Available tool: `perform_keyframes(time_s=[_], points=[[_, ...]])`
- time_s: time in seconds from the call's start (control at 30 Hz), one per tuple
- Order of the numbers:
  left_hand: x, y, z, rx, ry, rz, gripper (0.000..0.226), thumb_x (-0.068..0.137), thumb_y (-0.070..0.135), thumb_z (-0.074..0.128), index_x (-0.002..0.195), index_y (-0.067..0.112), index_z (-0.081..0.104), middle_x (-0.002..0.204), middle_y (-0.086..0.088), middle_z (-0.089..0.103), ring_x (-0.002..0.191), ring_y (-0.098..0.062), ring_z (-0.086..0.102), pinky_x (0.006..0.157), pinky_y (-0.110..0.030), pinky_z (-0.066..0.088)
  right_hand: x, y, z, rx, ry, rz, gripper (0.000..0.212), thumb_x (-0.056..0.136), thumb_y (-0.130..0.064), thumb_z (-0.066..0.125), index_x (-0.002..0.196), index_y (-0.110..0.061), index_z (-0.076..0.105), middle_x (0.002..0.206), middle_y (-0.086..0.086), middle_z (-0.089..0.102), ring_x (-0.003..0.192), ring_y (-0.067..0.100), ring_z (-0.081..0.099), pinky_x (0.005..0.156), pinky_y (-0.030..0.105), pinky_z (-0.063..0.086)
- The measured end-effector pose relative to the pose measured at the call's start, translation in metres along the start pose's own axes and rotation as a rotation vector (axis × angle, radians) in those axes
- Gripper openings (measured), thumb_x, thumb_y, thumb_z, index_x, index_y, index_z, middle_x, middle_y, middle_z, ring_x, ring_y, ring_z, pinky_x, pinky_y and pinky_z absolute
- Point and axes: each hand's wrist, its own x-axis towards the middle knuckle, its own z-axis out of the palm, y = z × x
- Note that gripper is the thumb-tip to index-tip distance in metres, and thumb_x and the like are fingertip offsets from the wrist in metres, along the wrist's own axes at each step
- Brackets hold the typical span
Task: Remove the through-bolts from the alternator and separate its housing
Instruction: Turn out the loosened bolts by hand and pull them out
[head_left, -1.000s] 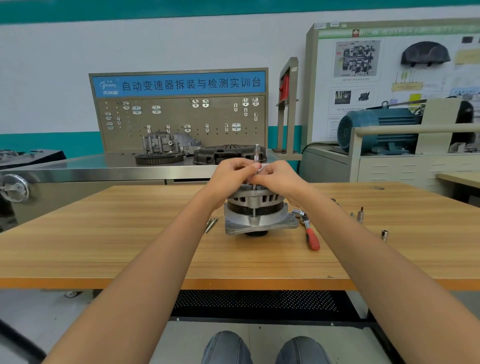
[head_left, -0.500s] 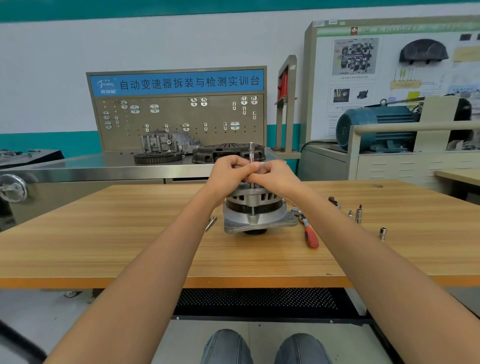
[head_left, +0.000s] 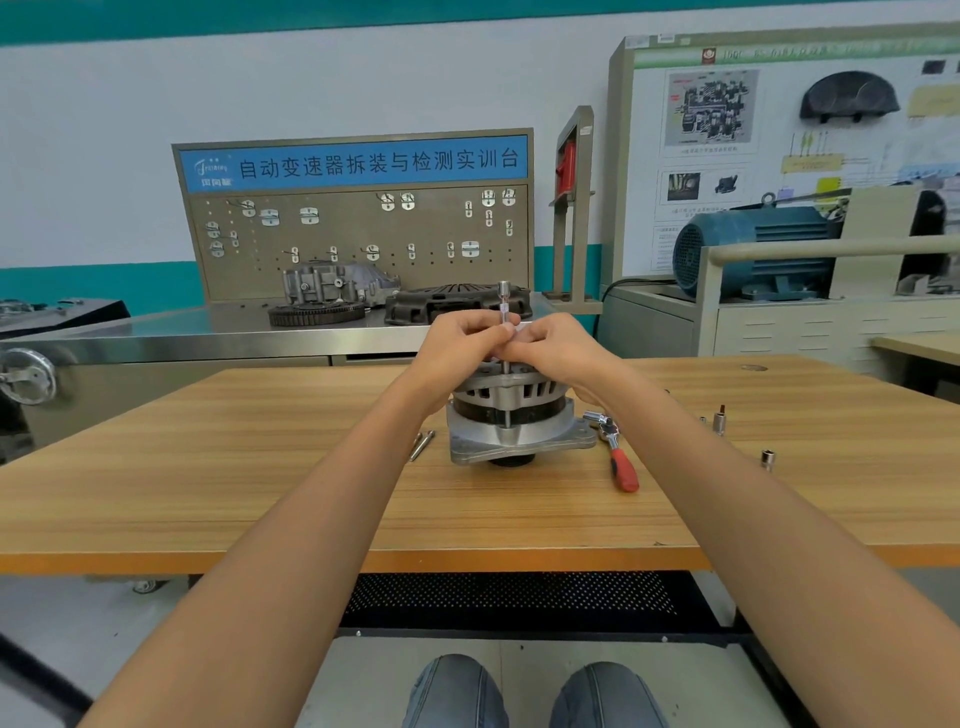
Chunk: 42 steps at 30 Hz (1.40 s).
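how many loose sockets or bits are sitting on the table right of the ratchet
2 clear ones: a bit holder standing beyond the ratchet, and a small socket nearer the edge. A tiny piece by the holder may be a third.

The room is brightly and evenly lit with soft, diffuse light, so the wooden table (head_left: 218, 499) carries only faint shadows, the darkest patch lying under the alternator (head_left: 511, 415). A pale sheen of glare runs along the front edge of the steel bench (head_left: 218, 340) behind. The wide-angle lens bows straight lines near the borders and stretches the forearms, and the poster board (head_left: 779, 130) at the right looks washed and soft, its small print unreadable
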Motion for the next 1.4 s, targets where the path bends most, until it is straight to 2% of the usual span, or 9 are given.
perform_keyframes(time_s=[0.13, 0.23, 0.3, 0.53, 0.77, 0.9, 1.1, 1.3, 1.4], points=[[0.000, 0.000, -0.001, 0.014, 0.008, -0.006, 0.018, 0.092, 0.011, 0.061, 0.106, 0.018, 0.069, 0.109, -0.001, 0.070, 0.106, -0.014, 0.064, 0.091, -0.025, 0.051, 0.000, -0.002, 0.002, -0.059, 0.023, 0.003, 0.035, 0.088, -0.021, 0.064, 0.104, 0.011, 0.065, 0.103, 0.023, 0.066, 0.068, 0.000, 0.056, 0.061, 0.015, 0.035], [0.000, 0.001, -0.001, 0.004, 0.001, -0.013, 0.014, 0.091, 0.013, 0.062, 0.096, 0.024, 0.069, 0.103, -0.001, 0.071, 0.104, -0.016, 0.065, 0.091, -0.027, 0.052, -0.001, -0.003, 0.002, -0.072, 0.019, 0.007, 0.031, 0.089, -0.021, 0.063, 0.092, 0.010, 0.065, 0.097, 0.029, 0.064, 0.080, 0.018, 0.064, 0.060, 0.016, 0.035], [0.001, 0.000, -0.002, -0.002, 0.003, -0.024, 0.013, 0.091, 0.014, 0.064, 0.094, 0.025, 0.069, 0.102, -0.003, 0.071, 0.102, -0.019, 0.066, 0.091, -0.030, 0.053, -0.002, -0.004, 0.003, -0.087, 0.014, 0.005, 0.020, 0.088, -0.022, 0.064, 0.086, -0.002, 0.065, 0.085, 0.026, 0.059, 0.084, 0.026, 0.062, 0.059, 0.018, 0.035], [0.003, -0.001, -0.004, -0.013, 0.007, -0.020, 0.012, 0.088, 0.014, 0.067, 0.085, 0.025, 0.071, 0.089, 0.000, 0.073, 0.091, -0.017, 0.067, 0.086, -0.030, 0.054, -0.001, -0.001, 0.005, -0.093, 0.057, -0.028, 0.023, 0.084, -0.021, 0.068, 0.068, -0.011, 0.056, 0.069, 0.000, 0.054, 0.064, 0.004, 0.050, 0.057, 0.016, 0.034], [0.005, 0.000, -0.003, 0.027, 0.053, -0.025, 0.006, 0.085, 0.013, 0.071, 0.082, 0.018, 0.069, 0.080, 0.001, 0.070, 0.079, -0.011, 0.066, 0.072, -0.021, 0.055, -0.001, -0.002, -0.002, -0.060, -0.019, 0.010, 0.013, 0.085, -0.030, 0.060, 0.083, -0.017, 0.059, 0.076, -0.002, 0.056, 0.072, 0.009, 0.052, 0.063, 0.023, 0.038], [0.006, 0.000, -0.002, 0.023, 0.064, -0.037, 0.013, 0.082, 0.017, 0.075, 0.074, 0.016, 0.064, 0.068, 0.005, 0.065, 0.060, -0.001, 0.061, 0.058, -0.014, 0.050, 0.003, -0.007, -0.004, 0.059, 0.008, 0.077, 0.037, 0.086, -0.044, 0.054, 0.104, -0.012, 0.053, 0.084, -0.003, 0.046, 0.074, 0.011, 0.043, 0.069, 0.029, 0.036], [0.007, 0.001, 0.002, 0.035, 0.047, -0.052, 0.012, 0.086, 0.009, 0.068, 0.077, 0.010, 0.060, 0.061, 0.002, 0.057, 0.059, -0.007, 0.057, 0.054, -0.015, 0.050, 0.013, -0.028, 0.006, -0.092, 0.240, -0.165, 0.032, 0.080, -0.042, 0.071, 0.077, -0.021, 0.047, 0.074, -0.006, 0.049, 0.071, 0.007, 0.049, 0.064, 0.024, 0.043], [0.007, 0.000, 0.003, 0.039, 0.070, -0.066, 0.023, 0.085, 0.008, 0.067, 0.071, 0.015, 0.051, 0.059, 0.004, 0.048, 0.044, 0.002, 0.049, 0.045, -0.011, 0.043, 0.017, -0.034, 0.013, -0.229, 0.377, -0.197, 0.039, 0.083, -0.033, 0.070, 0.062, -0.021, 0.041, 0.066, -0.007, 0.044, 0.067, 0.009, 0.045, 0.068, 0.029, 0.042], [0.006, 0.000, 0.004, 0.122, 0.070, -0.056, 0.008, 0.087, 0.010, 0.061, 0.083, 0.010, 0.054, 0.064, 0.003, 0.048, 0.051, -0.003, 0.046, 0.045, -0.013, 0.040, 0.012, -0.030, 0.017, -0.240, 0.399, -0.271, 0.040, 0.087, -0.031, 0.065, 0.058, -0.016, 0.042, 0.057, -0.004, 0.041, 0.059, 0.013, 0.043, 0.064, 0.034, 0.040]])
